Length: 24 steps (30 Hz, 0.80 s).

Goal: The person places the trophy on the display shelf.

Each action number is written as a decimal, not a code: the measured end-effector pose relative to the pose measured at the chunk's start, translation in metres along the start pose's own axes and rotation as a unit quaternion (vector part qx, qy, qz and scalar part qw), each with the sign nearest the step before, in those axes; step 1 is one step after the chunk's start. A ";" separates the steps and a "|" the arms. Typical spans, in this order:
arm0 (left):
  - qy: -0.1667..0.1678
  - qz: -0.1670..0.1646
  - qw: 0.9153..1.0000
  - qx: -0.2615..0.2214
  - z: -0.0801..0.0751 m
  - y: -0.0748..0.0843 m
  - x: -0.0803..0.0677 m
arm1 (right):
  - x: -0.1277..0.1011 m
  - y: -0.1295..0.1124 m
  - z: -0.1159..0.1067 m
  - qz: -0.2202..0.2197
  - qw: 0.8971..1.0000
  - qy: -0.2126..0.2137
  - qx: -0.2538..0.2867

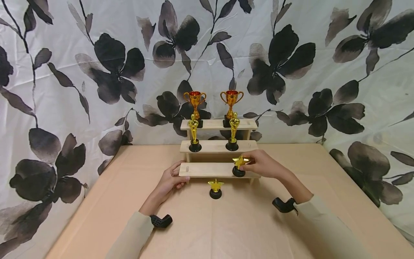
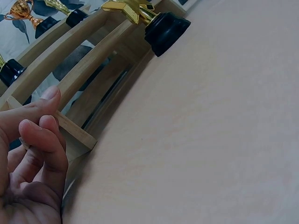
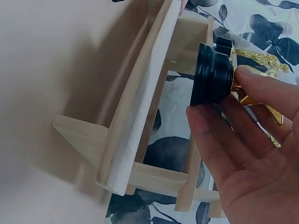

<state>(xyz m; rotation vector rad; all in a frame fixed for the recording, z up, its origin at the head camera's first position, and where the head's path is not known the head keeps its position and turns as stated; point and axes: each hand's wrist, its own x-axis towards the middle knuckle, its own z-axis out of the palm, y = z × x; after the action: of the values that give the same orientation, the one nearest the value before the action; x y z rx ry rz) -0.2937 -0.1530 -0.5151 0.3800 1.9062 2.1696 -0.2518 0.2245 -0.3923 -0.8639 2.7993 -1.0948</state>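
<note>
In the head view my right hand (image 1: 263, 163) pinches a gold star trophy (image 1: 239, 162) by its stem, at the right end of the lowest step of a three-step wooden stand (image 1: 207, 169). The right wrist view shows the trophy's black base (image 3: 212, 77) slightly apart from the step's board (image 3: 135, 107). My left hand (image 1: 168, 181) grips that step's left end, thumb on top and fingers curled below, as the left wrist view also shows. A second star trophy (image 1: 215, 189) stands upright on the table in front of the stand.
Two gold figure trophies (image 1: 233, 131) stand on the middle step. Two gold cup trophies (image 1: 231, 102) with red insides stand on the top step. Behind the tan table (image 1: 213, 230) hangs a white cloth (image 1: 220, 21) with dark flowers. Each wrist carries a black device (image 1: 161, 221).
</note>
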 end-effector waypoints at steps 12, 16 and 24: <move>-0.003 0.002 1.000 0.005 -0.001 0.000 -0.002 | 0.012 0.002 -0.002 0.003 1.000 -0.006 -0.003; -0.002 0.001 1.000 0.002 -0.001 0.000 -0.003 | 0.015 0.003 -0.002 0.001 1.000 -0.006 0.000; -0.002 0.004 1.000 0.003 -0.001 0.000 -0.001 | 0.021 0.009 0.000 0.007 1.000 -0.001 -0.012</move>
<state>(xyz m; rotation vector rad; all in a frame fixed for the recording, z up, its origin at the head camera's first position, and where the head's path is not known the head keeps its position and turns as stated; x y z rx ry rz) -0.2927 -0.1542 -0.5157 0.3923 1.9137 2.1662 -0.2746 0.2195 -0.3945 -0.8461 2.8172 -1.0606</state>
